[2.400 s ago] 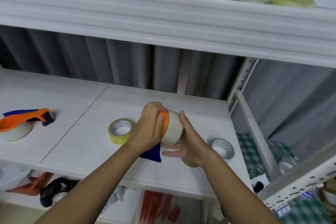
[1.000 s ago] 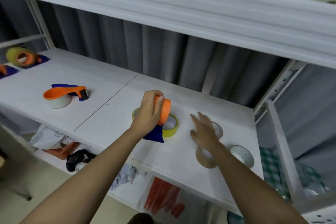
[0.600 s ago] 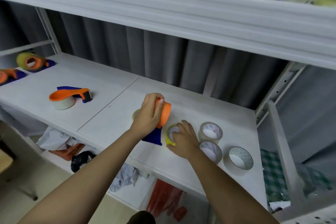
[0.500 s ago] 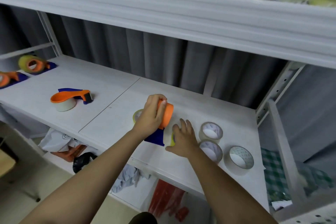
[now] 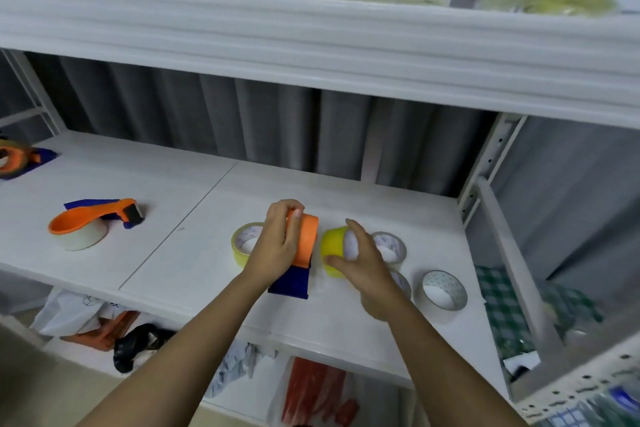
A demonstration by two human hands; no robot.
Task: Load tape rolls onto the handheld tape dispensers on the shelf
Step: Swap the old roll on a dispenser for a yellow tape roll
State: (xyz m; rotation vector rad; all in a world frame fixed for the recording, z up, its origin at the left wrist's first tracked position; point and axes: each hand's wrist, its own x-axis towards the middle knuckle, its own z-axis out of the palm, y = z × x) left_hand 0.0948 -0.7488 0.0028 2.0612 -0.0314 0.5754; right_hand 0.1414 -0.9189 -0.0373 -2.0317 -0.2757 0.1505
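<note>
Left hand grip wrapped round orange dispenser, right hand grip holding yellow roll just beside it, above white shelf

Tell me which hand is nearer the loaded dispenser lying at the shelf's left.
Left. The left hand, gripping an orange dispenser, is closer to the loaded dispenser; the right hand is farther right.

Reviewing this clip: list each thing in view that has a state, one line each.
Left hand: grips the orange dispenser.
Orange dispenser: held up, no roll loaded.
Right hand: holds the yellow roll.
Yellow roll: lifted, on edge beside the dispenser.
Second yellow roll: flat on shelf.
Left dispenser: loaded, resting on shelf.
</note>
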